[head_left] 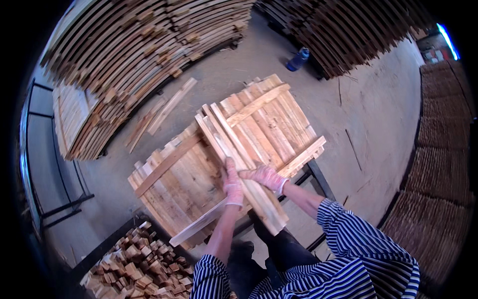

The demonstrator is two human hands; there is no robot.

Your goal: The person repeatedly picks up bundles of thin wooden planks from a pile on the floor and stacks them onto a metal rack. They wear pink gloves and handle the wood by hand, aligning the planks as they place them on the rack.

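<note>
A few long, pale wooden slats (263, 203) lie together across the middle of a bench covered with boards, their near ends jutting toward my body. My left hand (232, 185), in a pink-and-white glove, grips their left side with the thumb side up. Close beside it, my gloved right hand (265, 177) is closed on the same slats from the right. Under and around them are two stacks of side-by-side boards, one on the left (191, 177) and one on the right (266, 130), with crosswise strips on top. The undersides of the slats and some fingertips are hidden.
Short wood offcuts (139, 266) fill a bin at lower left. Tall stacks of slats (149, 55) stand behind, with darker ones (343, 30) at back right and along the right (433, 184). Loose strips (169, 107) and a blue bottle (298, 59) are on the floor. A metal frame (64, 209) stands left.
</note>
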